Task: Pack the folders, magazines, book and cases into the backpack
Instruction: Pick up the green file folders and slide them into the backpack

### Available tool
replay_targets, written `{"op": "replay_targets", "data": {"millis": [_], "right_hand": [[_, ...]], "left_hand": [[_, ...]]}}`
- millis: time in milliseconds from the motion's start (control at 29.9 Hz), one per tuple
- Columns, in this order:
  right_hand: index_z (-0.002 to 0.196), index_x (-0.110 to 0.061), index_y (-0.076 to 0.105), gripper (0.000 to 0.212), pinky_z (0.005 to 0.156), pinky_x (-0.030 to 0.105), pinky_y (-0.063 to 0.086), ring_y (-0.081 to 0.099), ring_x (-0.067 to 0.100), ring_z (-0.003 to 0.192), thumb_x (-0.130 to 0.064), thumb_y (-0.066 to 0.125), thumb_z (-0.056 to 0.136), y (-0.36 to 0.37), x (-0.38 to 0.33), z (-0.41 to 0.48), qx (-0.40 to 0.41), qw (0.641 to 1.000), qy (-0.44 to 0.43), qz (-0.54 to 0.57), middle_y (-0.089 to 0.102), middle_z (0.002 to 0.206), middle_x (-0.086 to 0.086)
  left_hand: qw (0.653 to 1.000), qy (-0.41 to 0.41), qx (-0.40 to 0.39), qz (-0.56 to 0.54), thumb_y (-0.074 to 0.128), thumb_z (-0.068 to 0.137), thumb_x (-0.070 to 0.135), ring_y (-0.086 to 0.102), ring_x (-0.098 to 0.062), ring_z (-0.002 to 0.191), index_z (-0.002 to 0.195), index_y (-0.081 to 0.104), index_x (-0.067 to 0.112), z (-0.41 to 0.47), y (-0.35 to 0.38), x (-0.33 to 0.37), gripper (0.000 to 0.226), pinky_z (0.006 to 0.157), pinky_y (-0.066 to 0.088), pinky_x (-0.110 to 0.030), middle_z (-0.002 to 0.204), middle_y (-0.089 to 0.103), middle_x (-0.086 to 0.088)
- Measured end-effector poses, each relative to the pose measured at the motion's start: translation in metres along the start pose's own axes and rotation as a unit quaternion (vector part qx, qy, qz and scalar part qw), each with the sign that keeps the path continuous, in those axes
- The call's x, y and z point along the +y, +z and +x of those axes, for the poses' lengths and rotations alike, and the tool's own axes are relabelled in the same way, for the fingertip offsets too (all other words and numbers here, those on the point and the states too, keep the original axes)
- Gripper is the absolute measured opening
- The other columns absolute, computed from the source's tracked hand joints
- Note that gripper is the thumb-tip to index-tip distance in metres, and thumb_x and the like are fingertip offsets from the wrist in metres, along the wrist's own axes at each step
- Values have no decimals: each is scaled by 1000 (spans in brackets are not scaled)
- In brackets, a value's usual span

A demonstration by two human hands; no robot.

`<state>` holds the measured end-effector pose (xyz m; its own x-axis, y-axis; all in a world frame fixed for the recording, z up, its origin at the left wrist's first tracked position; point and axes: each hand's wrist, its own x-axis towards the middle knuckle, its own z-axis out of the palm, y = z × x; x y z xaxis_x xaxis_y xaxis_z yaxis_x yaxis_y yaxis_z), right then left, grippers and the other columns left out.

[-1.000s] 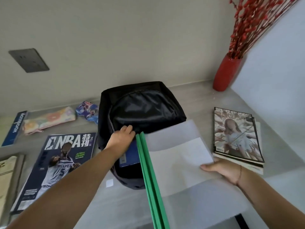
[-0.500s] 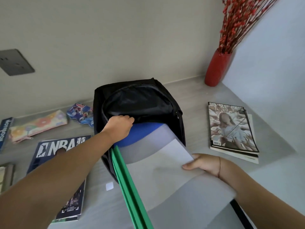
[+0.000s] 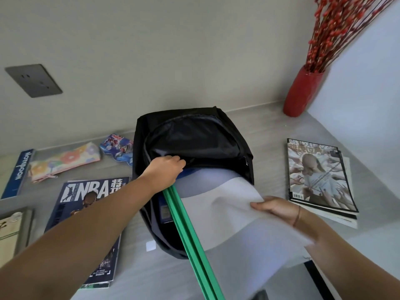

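Right now the left hand (image 3: 166, 169) grips the near edge of the black backpack's (image 3: 194, 135) opening and holds it wide, while the right hand (image 3: 275, 207) pinches the translucent folder (image 3: 227, 213) with green spine bars, its far end already inside the bag's mouth. Elsewhere on the grey tabletop (image 3: 270, 131) lie an NBA magazine (image 3: 91, 191) and a floral pencil case (image 3: 65, 161) to the left, with a stack of magazines (image 3: 318, 176) to the right, near a red vase (image 3: 303, 92).
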<state>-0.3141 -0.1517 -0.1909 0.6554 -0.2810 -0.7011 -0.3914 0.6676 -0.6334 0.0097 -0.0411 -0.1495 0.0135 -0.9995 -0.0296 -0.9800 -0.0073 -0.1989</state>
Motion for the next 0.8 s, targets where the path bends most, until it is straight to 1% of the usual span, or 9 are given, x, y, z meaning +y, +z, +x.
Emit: {"op": "replay_targets", "data": {"millis": [100, 167, 268, 334, 468, 602, 635, 736, 803], "right_hand": [[109, 1, 67, 37, 84, 36, 54, 72, 26, 81, -12, 66, 75, 4, -5, 0, 19, 1000, -22, -8, 71, 102, 18], [108, 0, 67, 29, 76, 33, 57, 72, 24, 75, -8, 63, 81, 4, -9, -1, 32, 999, -27, -28, 73, 97, 17], [108, 1, 65, 23, 67, 30, 59, 72, 23, 68, -6, 57, 88, 2, -9, -4, 53, 998, -12, -38, 73, 90, 16], [111, 1, 65, 25, 72, 33, 58, 71, 24, 69, -7, 57, 88, 4, -7, -4, 61, 997, -6, -45, 71, 97, 18], [99, -6, 69, 15, 63, 27, 58, 73, 20, 67, -6, 60, 87, 18, -7, 5, 67, 996, -12, -55, 76, 84, 10], [90, -10, 70, 7, 59, 25, 57, 72, 17, 61, -10, 64, 86, 38, -19, 24, 85, 993, -23, -82, 76, 73, 5], [90, -10, 70, 7, 59, 25, 56, 71, 17, 59, -14, 65, 86, 43, -24, 29, 97, 990, -28, -95, 75, 70, 4], [95, -9, 70, 17, 55, 23, 53, 70, 16, 56, -23, 63, 88, 60, -35, 43, 132, 984, -37, -115, 73, 67, 2], [110, -5, 65, 31, 65, 27, 55, 70, 22, 72, -25, 65, 86, 70, -41, 51, 165, 975, -49, -139, 72, 85, 7]], "left_hand": [[999, 27, -10, 15, 55, 90, 14, 62, -28, 88, 96, 57, 10, -3, -2, -4, 7, 66, 53, -38, 95, 61, -8], [998, 54, -5, 40, 70, 76, 6, 64, -26, 78, 90, 60, 11, -4, -2, -10, 19, 59, 54, -35, 87, 64, -7], [997, 42, -42, 52, 60, 79, 7, 61, -27, 95, 109, 55, 10, -5, 0, -19, 30, 79, 49, -36, 103, 62, -8], [996, 13, -71, 45, 55, 82, 15, 59, -27, 100, 112, 51, 11, -8, 1, -23, 31, 83, 44, -35, 106, 62, -8], [997, 11, -70, 32, 51, 82, 7, 63, -29, 85, 102, 54, 9, -12, 1, -18, 21, 68, 46, -34, 91, 66, -9], [993, 83, 14, 80, 74, 52, -1, 59, -24, 48, 71, 60, 10, -14, -12, -13, 26, 42, 42, -25, 55, 60, -4], [993, 86, 15, 85, 74, 50, -2, 58, -23, 47, 71, 61, 10, -15, -13, -12, 28, 42, 42, -24, 54, 60, -3], [994, 72, -42, 64, 61, 70, -3, 63, -26, 68, 92, 59, 10, -16, -4, -6, 26, 57, 45, -30, 75, 65, -5], [995, 43, -49, 72, 58, 73, -2, 64, -25, 72, 97, 56, 12, -17, -2, -6, 28, 58, 41, -29, 79, 65, -4]]}}
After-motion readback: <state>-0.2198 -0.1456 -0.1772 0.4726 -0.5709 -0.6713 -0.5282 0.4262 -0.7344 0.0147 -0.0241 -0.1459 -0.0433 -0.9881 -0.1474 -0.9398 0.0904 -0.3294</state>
